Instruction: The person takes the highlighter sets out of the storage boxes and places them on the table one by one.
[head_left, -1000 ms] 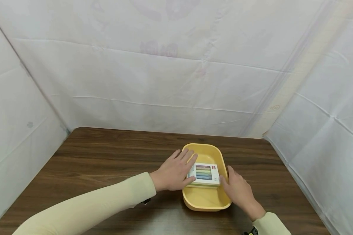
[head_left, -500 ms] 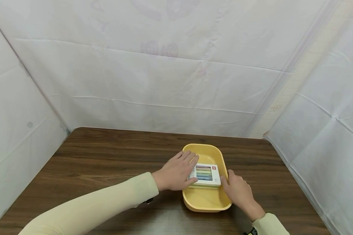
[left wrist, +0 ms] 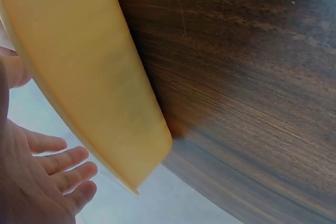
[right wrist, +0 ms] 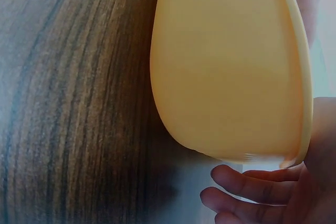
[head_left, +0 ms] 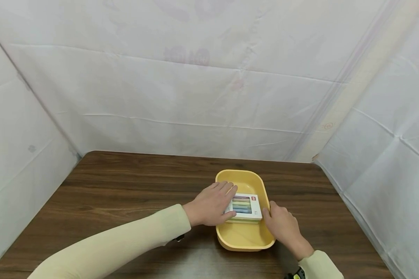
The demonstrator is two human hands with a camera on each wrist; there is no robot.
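Observation:
A yellow plastic bin [head_left: 244,238] stands on the table, its long side running away from me. Across its middle lies a white box [head_left: 256,211] with a window showing rows of coloured sticks; a yellow-green edge shows along its near side. My left hand [head_left: 210,205] reaches over the bin's left rim, fingers extended, covering the box's left end. In the left wrist view, its fingers [left wrist: 65,161] show loosely spread beside the bin wall [left wrist: 94,66]. My right hand [head_left: 283,224] grips the right rim, thumb inside; in the right wrist view its fingers [right wrist: 257,187] lie along the outside.
The dark wood-grain table [head_left: 136,182] extends to the left of the bin and, more narrowly, to its right. White sheeting [head_left: 181,97] hangs behind the table and along both sides.
My left hand has shifted slightly right over the box. My right hand keeps its grip on the rim, and the bin stands in nearly the same place.

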